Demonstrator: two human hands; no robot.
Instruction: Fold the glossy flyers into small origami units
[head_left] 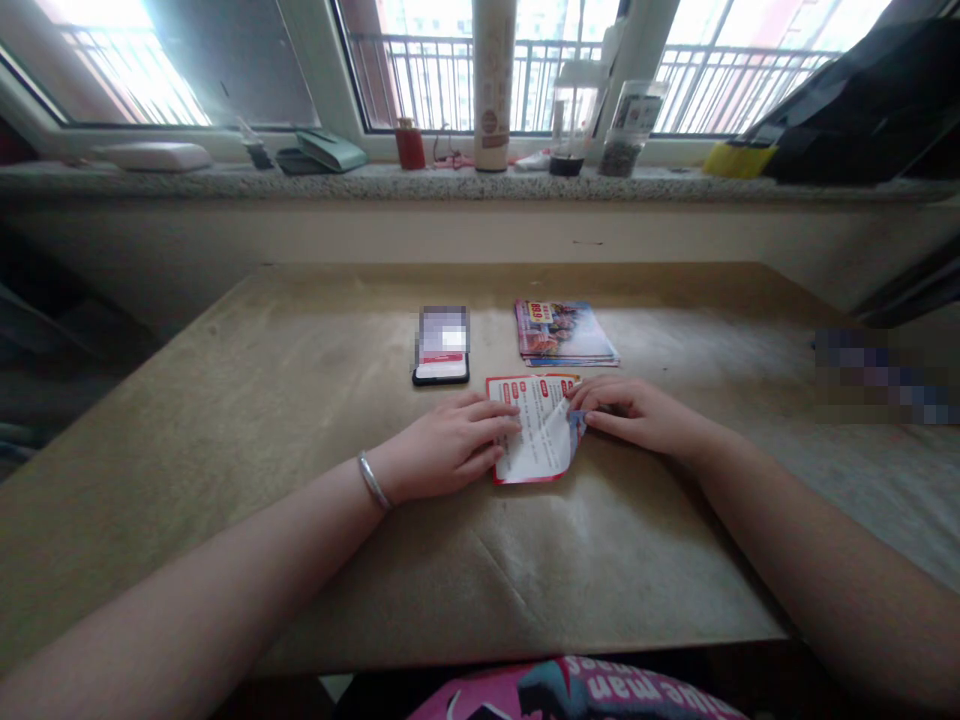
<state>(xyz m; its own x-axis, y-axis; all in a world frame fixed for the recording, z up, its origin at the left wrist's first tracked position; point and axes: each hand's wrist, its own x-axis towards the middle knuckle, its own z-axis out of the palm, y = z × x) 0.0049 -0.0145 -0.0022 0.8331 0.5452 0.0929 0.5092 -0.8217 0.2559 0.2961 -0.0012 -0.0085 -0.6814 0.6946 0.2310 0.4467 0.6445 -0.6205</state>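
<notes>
The leaflet (536, 430) lies near the middle of the surface (300, 400), printed text up, square to the person seated at the near edge. The left hand (450, 445) rests flat on the leaflet's left side, its grip apart, with the fingers stretched out and clamped on nothing. To my eye it is there as a weight, so the paper cannot slide or swing. A silver bracelet (373, 480) sits on that wrist.

The right hand (637, 412) comes in from the right-hand edge with its grip drawn together on the leaflet's right margin. That margin is turned over toward the middle, so a sliver of the coloured underside shows and the sheet bows up a little. The thumb is tucked out of sight, but the lifted curl suggests that the paper is pinched rather than merely pressed.

Just beyond the leaflet, toward the far edge, a phone (442, 346) lies face up, within easy glance. To its right is a neat stack of leaflets (564, 333), apart from the one in hand and probably set where either hand can reach it.

Past the far edge runs a stone windowsill (450, 183) carrying a tall bottle (493, 85), a small red jar (409, 145) and other odds and ends.
</notes>
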